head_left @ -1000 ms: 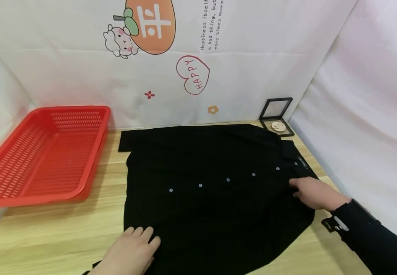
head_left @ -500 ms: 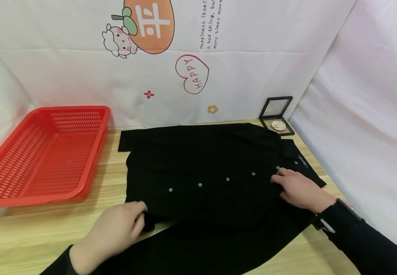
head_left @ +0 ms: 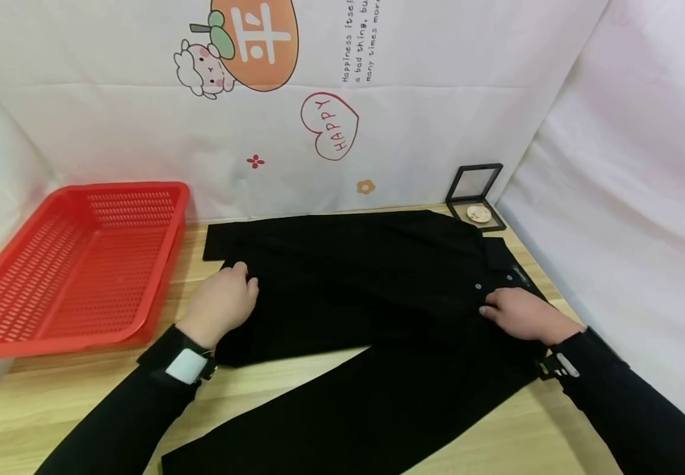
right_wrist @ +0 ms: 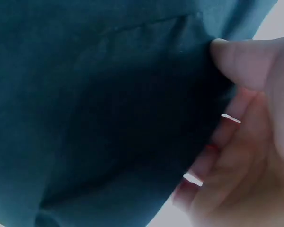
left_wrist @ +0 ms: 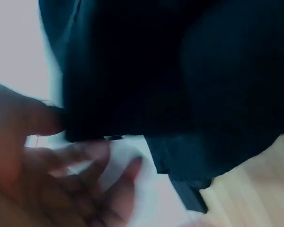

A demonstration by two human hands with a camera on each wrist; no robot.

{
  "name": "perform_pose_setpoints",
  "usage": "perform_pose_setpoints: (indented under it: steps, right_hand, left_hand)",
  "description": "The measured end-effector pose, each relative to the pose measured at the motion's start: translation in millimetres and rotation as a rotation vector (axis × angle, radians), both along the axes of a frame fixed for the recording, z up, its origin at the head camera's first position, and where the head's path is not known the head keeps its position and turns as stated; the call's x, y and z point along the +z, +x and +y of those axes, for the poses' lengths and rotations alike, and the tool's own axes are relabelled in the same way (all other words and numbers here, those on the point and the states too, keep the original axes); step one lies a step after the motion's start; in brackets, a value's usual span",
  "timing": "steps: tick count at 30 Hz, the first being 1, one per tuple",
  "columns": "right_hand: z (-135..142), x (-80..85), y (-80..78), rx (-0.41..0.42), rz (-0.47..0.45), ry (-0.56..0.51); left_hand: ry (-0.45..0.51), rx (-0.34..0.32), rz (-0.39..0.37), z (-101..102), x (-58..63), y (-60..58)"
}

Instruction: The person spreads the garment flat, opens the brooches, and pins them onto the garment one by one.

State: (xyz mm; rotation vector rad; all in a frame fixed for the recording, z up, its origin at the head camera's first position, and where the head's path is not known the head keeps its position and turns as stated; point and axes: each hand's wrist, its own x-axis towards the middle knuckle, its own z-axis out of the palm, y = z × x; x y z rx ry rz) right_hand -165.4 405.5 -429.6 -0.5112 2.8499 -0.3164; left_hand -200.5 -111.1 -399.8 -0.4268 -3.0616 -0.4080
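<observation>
Two bare hands work at a black cloth shirt with pale round buttons [head_left: 478, 286], which lies spread over a light wood-grained table [head_left: 81, 412]. The black cloth shirt [head_left: 348, 284] fills the middle of the table, reaching up to the white printed fabric backdrop [head_left: 437, 125]. At its left side the person's left hand [head_left: 220, 300] pinches the edge of the cloth between thumb and fingers, a narrow grip, though the left wrist view is blurred. On the other side the right hand [head_left: 523, 313] pinches a fold just below two of the buttons, the thumb on the near face and the fingers behind, as the right wrist view shows. A long tapering black cloth length [head_left: 318, 422] stretches from beneath the right hand toward the near left, with a wedge of bare table between it and the body of the shirt. Left of the shirt and apart from it stands a red perforated plastic basket [head_left: 165, 277]. Near the shirt's far right corner, a black-rimmed hinged display frame [head_left: 473, 198] stands open with a pale round disc [head_left: 478, 214] in its lower half. The backdrop bears a large orange fruit print [head_left: 259, 46] and a red heart outline reading HAPPY [head_left: 330, 125]
</observation>
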Motion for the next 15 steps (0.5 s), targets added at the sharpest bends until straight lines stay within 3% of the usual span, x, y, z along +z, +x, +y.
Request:
perform_pose_setpoints:
  steps: [2, 5, 9, 12, 15]
  right_hand:
    - [-4, 1.0, 0.3, -0.008, 0.037, 0.009]
    - [-13, 3.7, 2.7, 0.007, 0.127, -0.01]
    - [-30, 4.8, 5.5, 0.086, 0.209, -0.071]
    - [-44, 1.0, 4.2, 0.157, 0.189, -0.082]
    - [-54, -6.5, -0.3, 0.208, 0.172, -0.047]
  left_hand:
    - [-0.098, -0.003, 0.023, 7, -4.0, 2.0]
    - [-0.169, -0.086, 0.04, 17, -6.1, 17.6]
    - [-0.161, -0.284, -0.034, 29, -8.0, 48.7]
    - [-0.132, -0.404, -0.136, 32, -14.7, 72.8]
    - [-0.129, -0.492, -0.145, 30, -26.0, 90.3]
